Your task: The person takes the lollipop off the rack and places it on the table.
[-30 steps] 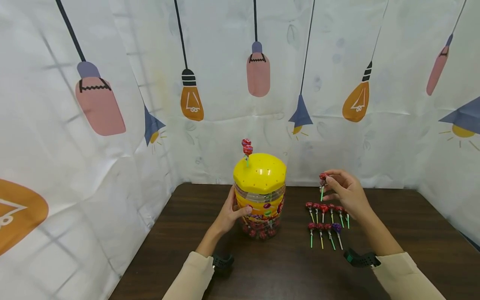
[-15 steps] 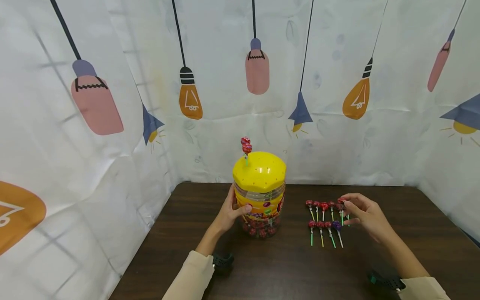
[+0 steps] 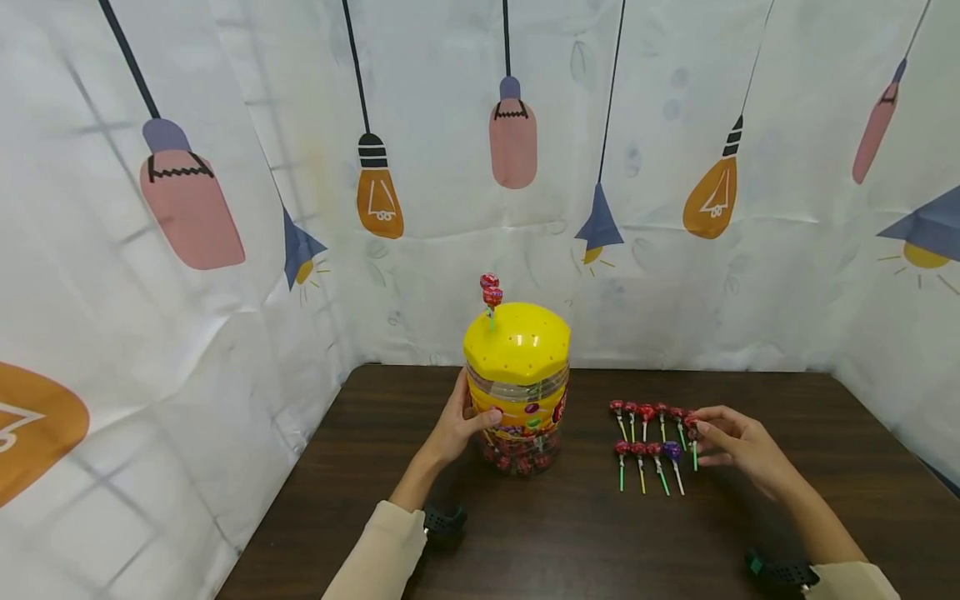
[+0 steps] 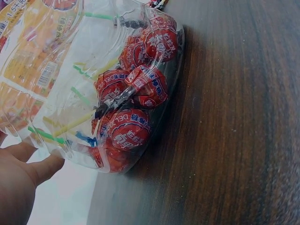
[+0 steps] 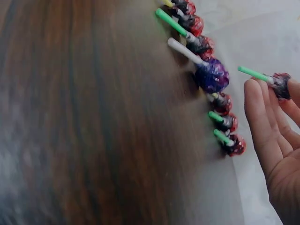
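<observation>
My left hand (image 3: 456, 429) grips the near left side of a clear plastic jar (image 3: 517, 454) with a yellow domed lid (image 3: 525, 342). Red-wrapped lollipops (image 4: 129, 129) lie inside the jar, heads at the bottom. Two more lollipops (image 3: 492, 296) stand upright in the lid. At the right end of the back row, my right hand (image 3: 742, 446) pinches a red lollipop (image 5: 281, 86) by its head, its green stick pointing toward me. Nearer to me lies a front row of lollipops (image 3: 638, 450), ending in a purple lollipop (image 3: 672, 452).
A back row of red lollipops (image 3: 646, 412) lies left of my right hand, sticks toward me. Everything rests on a dark wooden table (image 3: 570, 542). A white curtain (image 3: 450, 292) printed with lamps hangs behind the table and along its sides.
My right hand has brought the lollipop down from above the back row, toward me and to the right, to that row's right end. The left hand stays on the jar.
</observation>
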`<state>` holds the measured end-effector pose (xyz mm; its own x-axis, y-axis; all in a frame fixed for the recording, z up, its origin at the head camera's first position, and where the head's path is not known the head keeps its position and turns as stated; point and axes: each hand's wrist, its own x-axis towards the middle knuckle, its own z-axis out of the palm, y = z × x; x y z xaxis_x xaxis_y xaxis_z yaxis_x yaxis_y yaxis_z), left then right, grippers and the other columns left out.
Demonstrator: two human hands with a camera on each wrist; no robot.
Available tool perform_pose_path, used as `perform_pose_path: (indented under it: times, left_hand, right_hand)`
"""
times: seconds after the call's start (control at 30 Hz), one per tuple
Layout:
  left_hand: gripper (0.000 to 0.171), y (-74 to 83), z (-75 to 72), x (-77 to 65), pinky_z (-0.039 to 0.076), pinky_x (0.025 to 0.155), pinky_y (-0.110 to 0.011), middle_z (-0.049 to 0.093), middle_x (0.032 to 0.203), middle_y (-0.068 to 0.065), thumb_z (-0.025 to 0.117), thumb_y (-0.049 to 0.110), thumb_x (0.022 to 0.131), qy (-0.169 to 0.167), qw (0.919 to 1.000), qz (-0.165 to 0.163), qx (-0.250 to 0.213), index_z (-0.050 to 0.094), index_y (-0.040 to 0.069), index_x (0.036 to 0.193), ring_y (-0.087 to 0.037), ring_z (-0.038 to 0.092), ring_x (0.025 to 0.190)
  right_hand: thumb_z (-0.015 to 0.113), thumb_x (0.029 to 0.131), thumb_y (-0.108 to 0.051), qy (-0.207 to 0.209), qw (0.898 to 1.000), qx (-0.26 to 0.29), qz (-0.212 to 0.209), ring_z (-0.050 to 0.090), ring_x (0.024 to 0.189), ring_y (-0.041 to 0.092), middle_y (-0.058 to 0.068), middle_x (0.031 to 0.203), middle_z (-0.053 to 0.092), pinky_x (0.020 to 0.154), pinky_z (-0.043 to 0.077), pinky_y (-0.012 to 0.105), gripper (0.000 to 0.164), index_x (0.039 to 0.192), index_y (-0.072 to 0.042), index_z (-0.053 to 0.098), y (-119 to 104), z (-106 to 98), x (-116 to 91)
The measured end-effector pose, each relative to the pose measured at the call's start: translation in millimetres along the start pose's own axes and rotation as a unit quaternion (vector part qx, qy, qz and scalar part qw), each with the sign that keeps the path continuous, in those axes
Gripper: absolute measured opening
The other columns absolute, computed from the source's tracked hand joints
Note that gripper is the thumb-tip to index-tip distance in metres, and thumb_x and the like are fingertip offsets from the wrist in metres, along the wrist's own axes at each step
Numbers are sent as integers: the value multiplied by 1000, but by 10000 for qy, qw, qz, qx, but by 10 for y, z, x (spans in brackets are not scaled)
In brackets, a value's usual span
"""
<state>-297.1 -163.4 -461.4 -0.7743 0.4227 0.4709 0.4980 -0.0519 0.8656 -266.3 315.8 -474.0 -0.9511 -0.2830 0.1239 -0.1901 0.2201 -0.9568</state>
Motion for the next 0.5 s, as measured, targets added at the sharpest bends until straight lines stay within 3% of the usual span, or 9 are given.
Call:
perform_pose_path:
  times: [0.23,0.5]
  left_hand:
    - [84,-1,-1,1,43,111,-54,44,151,-7,68,31,98,19,10000,32,42,14,30,163,-15,51,134]
    - [85,35,3,-9,41,112,-59,43,152,-9,67,30,98,54,9999,-62,100,13,31,163,-17,50,134]
  right_hand:
    - [54,107,-22,-327,9973,-162,634,73,91,19,1,113,71,77,63,39,39,133,7,51,69,-42,18]
    - [55,107,-22,-685,9936,-341,835,74,94,19,13,117,69,79,63,38,46,136,12,48,51,-57,21]
